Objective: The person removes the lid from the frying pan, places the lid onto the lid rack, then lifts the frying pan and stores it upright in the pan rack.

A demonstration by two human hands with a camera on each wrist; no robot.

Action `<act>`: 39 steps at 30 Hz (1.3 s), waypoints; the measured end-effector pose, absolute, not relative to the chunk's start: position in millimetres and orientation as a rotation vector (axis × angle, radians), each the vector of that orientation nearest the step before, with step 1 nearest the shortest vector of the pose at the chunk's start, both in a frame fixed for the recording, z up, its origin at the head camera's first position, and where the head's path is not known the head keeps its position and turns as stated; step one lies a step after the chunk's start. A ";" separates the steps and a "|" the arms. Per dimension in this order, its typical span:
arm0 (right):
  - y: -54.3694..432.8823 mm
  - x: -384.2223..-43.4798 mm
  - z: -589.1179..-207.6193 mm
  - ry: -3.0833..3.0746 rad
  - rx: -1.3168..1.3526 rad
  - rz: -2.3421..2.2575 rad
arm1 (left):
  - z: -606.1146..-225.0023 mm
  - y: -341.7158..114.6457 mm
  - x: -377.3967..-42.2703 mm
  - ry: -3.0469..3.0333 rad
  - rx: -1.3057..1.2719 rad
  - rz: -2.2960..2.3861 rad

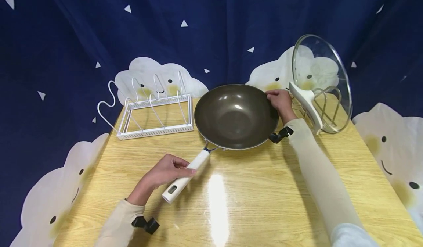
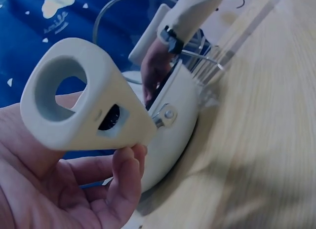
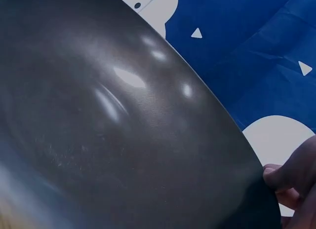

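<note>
A wok (image 1: 236, 118) with a dark inside and a white outside is at the middle of the table, its handle pointing to the near left. My left hand (image 1: 170, 171) grips the white handle (image 2: 94, 100) between thumb and fingers. At the far right of the rim, my right hand (image 1: 281, 101) pinches the edge, with the thumb on the inner side in the right wrist view. The left wrist view shows the wok's white outer wall (image 2: 173, 130) close to the tabletop; whether its base touches is unclear.
A white wire rack (image 1: 155, 129) stands on the wooden table (image 1: 264, 203) at the back left. A glass lid (image 1: 322, 81) with a white handle leans upright in a wire holder (image 1: 330, 107) at the back right. Behind hangs a dark blue curtain (image 1: 211, 26).
</note>
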State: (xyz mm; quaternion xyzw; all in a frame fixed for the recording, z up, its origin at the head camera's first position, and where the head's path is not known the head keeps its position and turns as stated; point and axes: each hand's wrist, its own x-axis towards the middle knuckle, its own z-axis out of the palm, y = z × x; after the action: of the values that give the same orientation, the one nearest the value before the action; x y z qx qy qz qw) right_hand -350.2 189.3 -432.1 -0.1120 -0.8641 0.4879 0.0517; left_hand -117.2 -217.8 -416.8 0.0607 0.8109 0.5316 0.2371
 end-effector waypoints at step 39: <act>181.1 -403.4 -420.3 -2.848 -0.159 1.146 | -436.5 -136.0 -90.4 2.056 0.089 1.717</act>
State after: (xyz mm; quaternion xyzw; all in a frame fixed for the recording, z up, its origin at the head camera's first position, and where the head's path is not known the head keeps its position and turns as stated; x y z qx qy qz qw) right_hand -403.4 181.1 -420.3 -0.0518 -0.9260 0.3725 0.0337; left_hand -90.4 -136.0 -436.5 0.0323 0.7468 0.6237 0.2286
